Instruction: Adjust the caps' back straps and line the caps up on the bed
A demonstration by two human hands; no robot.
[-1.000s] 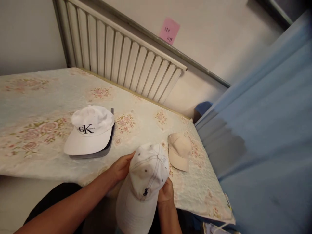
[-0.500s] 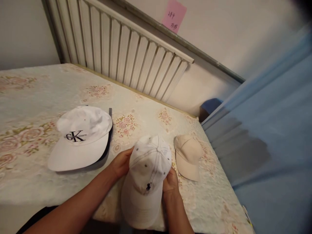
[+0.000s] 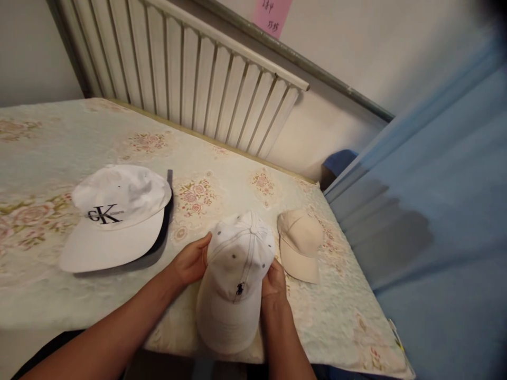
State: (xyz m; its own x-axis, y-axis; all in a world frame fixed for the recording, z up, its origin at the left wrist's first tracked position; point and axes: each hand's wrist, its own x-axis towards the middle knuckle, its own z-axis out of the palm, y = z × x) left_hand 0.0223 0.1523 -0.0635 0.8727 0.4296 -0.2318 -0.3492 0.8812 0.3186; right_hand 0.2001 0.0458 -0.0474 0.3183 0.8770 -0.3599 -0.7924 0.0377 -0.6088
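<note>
A white cap with a small dark horse logo [image 3: 236, 274] is in both my hands over the near edge of the table. My left hand [image 3: 189, 262] grips its left side and my right hand [image 3: 272, 285] grips its right side, the brim pointing toward me. To its right a small beige cap [image 3: 300, 244] lies on the floral tablecloth [image 3: 222, 190]. At the left lies a white cap with black letters [image 3: 114, 214], stacked on a dark cap [image 3: 160, 240] whose edge shows beneath it.
A white ribbed radiator [image 3: 190, 74] runs along the wall behind the table, with a pink note [image 3: 271, 13] stuck above it. A blue curtain [image 3: 435, 221] hangs close on the right. A blue object [image 3: 339, 161] sits in the corner.
My hands have carried the horse-logo cap forward from over my lap to the table's near edge. The view has shifted, so the other caps appear further left.
</note>
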